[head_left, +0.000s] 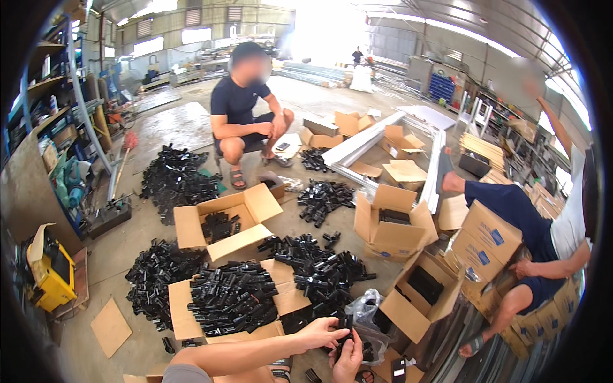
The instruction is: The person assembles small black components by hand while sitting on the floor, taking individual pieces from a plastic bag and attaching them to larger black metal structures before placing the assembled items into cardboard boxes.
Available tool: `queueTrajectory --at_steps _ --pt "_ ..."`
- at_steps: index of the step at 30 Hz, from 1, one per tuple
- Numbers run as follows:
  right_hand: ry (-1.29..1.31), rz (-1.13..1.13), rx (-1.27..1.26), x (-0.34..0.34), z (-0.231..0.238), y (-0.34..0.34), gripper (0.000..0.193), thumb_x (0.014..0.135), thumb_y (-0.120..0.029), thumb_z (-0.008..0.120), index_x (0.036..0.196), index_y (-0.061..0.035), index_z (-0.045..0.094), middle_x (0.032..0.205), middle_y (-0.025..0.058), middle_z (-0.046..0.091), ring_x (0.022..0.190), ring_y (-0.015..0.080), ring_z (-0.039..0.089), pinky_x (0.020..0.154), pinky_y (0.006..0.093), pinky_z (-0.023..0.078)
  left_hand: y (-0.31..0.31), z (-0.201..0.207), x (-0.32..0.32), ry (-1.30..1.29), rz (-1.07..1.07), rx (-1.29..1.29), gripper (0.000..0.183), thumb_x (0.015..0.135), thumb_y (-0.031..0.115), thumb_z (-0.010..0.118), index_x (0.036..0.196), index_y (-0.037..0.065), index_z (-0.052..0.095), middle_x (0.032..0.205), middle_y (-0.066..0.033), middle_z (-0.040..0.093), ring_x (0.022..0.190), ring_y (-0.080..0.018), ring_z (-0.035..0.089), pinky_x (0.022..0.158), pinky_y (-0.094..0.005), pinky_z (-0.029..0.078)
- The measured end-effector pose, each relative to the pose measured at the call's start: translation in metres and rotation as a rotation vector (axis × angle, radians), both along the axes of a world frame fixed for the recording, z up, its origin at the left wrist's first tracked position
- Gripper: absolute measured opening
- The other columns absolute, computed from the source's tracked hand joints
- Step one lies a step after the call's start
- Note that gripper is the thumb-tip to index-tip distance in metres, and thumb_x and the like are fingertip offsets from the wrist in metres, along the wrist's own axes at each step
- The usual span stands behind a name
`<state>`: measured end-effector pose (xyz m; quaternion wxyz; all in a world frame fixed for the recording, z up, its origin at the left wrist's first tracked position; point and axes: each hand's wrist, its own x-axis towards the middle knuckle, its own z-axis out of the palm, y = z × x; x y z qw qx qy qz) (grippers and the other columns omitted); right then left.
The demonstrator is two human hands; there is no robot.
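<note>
Low in the view, both my hands are closed around a small black part (345, 323) with a glossy, tube-like body; its exact kind does not show. The fingertips of my left hand (321, 333) pinch it from the left. From below and the right, my right hand (347, 361) grips the same piece, its fingers partly hidden. A clear plastic bag (368, 307) lies just beyond my right hand. Left of my hands, an open cardboard box (182, 313) is heaped with similar black parts (233, 297). Another pile of black parts (319, 268) spreads over the floor ahead.
An open carton (258, 231) with a few parts stands farther off, between piles. Opened boxes (415, 322) and a white frame (357, 143) stand right. One person (239, 96) squats ahead; another (511, 255) sits at right. A yellow case (48, 287) is at left.
</note>
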<state>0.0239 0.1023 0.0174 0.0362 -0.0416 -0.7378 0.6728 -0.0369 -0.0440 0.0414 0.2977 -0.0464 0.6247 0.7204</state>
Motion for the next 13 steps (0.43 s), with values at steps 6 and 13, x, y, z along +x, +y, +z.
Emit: queueTrajectory --at_steps 6,13 --pt "-0.147 -0.201 -0.468 -0.008 -0.015 0.008 0.042 0.111 -0.032 0.050 0.146 -0.0095 0.053 0.125 0.0071 0.063 0.102 0.0161 0.060 0.079 0.0282 0.053 0.009 -0.002 0.005 0.188 0.036 0.151 0.034 0.103 0.021 0.069 0.130 0.003 0.062 0.117 -0.0022 0.072 0.105 -0.0080 0.063 0.086 -0.0255 0.051" --pt "-0.356 -0.188 -0.752 -0.012 0.037 0.010 0.037 0.108 -0.035 0.054 0.140 -0.0174 0.055 0.104 0.0034 0.065 0.076 0.0144 0.061 0.059 0.0254 0.050 0.011 -0.003 0.004 0.282 -0.029 0.305 0.035 0.098 0.013 0.074 0.127 0.004 0.057 0.132 -0.0087 0.068 0.121 -0.0137 0.063 0.105 -0.0301 0.050"
